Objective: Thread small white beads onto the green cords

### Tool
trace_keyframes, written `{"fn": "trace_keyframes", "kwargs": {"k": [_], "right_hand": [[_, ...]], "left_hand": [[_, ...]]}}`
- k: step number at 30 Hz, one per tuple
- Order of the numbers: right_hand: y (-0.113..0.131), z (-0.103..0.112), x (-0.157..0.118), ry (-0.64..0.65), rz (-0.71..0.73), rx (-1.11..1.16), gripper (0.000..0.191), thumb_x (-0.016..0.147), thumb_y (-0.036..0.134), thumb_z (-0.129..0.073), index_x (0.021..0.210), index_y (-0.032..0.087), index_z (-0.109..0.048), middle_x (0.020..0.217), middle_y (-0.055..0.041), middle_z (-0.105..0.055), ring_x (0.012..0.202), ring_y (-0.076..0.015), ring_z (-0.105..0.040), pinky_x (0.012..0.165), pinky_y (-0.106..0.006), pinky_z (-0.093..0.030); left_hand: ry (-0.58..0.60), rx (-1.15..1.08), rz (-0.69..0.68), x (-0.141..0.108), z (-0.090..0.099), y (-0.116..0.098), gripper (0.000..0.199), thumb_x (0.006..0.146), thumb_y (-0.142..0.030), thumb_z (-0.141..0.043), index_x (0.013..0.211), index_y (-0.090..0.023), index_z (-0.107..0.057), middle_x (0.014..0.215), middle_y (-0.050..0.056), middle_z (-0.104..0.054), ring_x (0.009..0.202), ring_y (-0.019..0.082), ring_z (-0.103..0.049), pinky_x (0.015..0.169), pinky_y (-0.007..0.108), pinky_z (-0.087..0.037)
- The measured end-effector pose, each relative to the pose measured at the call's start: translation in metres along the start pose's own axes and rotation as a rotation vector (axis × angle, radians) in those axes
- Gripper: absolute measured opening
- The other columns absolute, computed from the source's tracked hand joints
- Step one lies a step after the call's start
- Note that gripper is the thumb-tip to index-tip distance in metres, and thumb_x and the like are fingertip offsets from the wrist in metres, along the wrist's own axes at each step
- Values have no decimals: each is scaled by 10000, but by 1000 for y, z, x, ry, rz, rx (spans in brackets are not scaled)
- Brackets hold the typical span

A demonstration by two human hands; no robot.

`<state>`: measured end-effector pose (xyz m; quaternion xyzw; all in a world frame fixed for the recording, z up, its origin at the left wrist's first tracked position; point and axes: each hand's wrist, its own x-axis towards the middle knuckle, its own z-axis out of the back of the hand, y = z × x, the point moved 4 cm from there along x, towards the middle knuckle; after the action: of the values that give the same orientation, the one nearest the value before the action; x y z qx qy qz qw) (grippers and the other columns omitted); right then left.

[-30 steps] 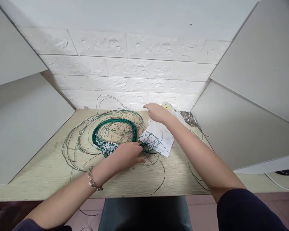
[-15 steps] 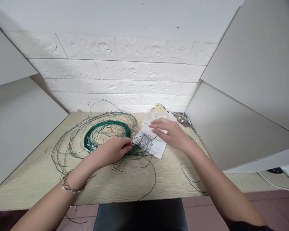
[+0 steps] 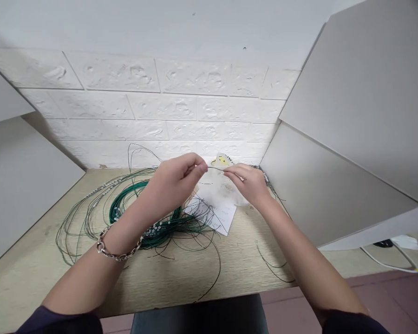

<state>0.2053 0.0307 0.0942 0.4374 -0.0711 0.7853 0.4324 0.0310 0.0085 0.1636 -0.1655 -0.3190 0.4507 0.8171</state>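
A short stretch of thin dark wire [image 3: 215,168] spans the gap between my two hands above the table. My left hand [image 3: 181,181] pinches it between thumb and fingers. At its other end my right hand [image 3: 250,182] closes its fingertips on the wire. Below and left of my left hand, a coil of green wire [image 3: 125,190] with small white pieces lies on the table, partly hidden by my forearm. Loose dark wire ends spread over a white paper [image 3: 225,213]. A clear plastic bag [image 3: 226,188] sits behind the paper.
The wooden table [image 3: 237,264] ends at a white brick-patterned wall [image 3: 181,109]. Pale panels [image 3: 334,171] stand on both sides. A pile of small metallic pieces [image 3: 264,176] is at the back right. White cables [image 3: 386,265] lie beyond the right panel.
My left hand has risen from the coil and moved away from me, now pinching a wire. My right hand has closed its fingertips on that wire. The view has shifted slightly.
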Motion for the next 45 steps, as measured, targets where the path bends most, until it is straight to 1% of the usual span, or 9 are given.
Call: {"fn": "trace_keyframes", "kwargs": {"k": [8, 15, 22, 26, 32, 34, 38, 41, 45], "right_hand": [[-55, -30, -18, 19, -202, 11, 172, 812, 266, -507, 814, 212, -671, 824, -27, -676, 766, -153, -616, 713, -263, -465], [-78, -60, -40, 181, -283, 15, 196, 818, 241, -488, 835, 183, -674, 870, -45, -675, 806, -155, -616, 762, -267, -461], [-70, -68, -41, 330, -290, -43, 192, 817, 206, -472, 890, 174, -648, 934, -63, -649, 869, -153, -589, 772, -263, -441], [-64, -51, -39, 368, -399, -344, 246, 859, 306, -402, 840, 190, -618, 732, -65, -642, 685, -181, -593, 571, -262, -410], [-16, -35, -21, 475, -360, -524, 195, 801, 103, -409, 857, 160, -587, 826, -131, -614, 724, -219, -575, 511, -281, -349], [17, -42, -13, 530, -319, -405, 207, 841, 213, -408, 755, 163, -589, 762, -102, -606, 682, -196, -562, 500, -274, -343], [91, -81, -9, 616, 50, 16, 282, 871, 308, -389, 746, 188, -612, 753, -23, -587, 686, -127, -540, 535, -236, -361], [113, -113, -13, 624, 142, 73, 292, 848, 362, -435, 729, 172, -622, 746, -34, -578, 709, -144, -537, 579, -256, -386], [106, -127, -4, 499, -156, 350, 450, 762, 560, -478, 1010, 194, -559, 781, -22, -597, 692, -135, -547, 559, -244, -426]], "left_hand": [[11, -115, 7, 30, -25, 18, 210, 790, -295, -423, 653, -166, -515, 553, -33, -441, 538, 91, -388, 517, 232, -305], [-219, -117, 103, 30, 12, 32, 188, 784, -312, -413, 727, -178, -533, 522, -38, -373, 488, 92, -333, 470, 229, -273], [44, 39, 108, 34, 0, 44, 221, 777, -346, -429, 697, -182, -554, 553, -22, -428, 526, 102, -381, 516, 239, -302], [76, 130, 128, 31, 1, 53, 224, 798, -340, -384, 845, -205, -557, 557, -8, -441, 520, 122, -391, 518, 252, -308], [74, 429, 301, 34, 5, 110, 305, 767, -195, -358, 1040, -223, -492, 595, 42, -448, 567, 187, -434, 539, 298, -308], [44, 482, 374, 35, 10, 134, 307, 740, -168, -380, 1018, -217, -499, 644, 68, -476, 617, 212, -467, 570, 319, -323], [-144, 494, 412, 36, 29, 159, 369, 734, -149, -375, 1086, -226, -456, 771, 93, -554, 746, 230, -515, 636, 334, -365], [-105, 202, 458, 37, 30, 158, 276, 737, -159, -373, 965, -189, -525, 913, 91, -590, 723, 188, -544, 624, 311, -405], [109, -324, 410, 36, 16, 130, 239, 764, -225, -420, 945, -149, -556, 1065, 99, -584, 795, 148, -577, 660, 264, -440]]}}
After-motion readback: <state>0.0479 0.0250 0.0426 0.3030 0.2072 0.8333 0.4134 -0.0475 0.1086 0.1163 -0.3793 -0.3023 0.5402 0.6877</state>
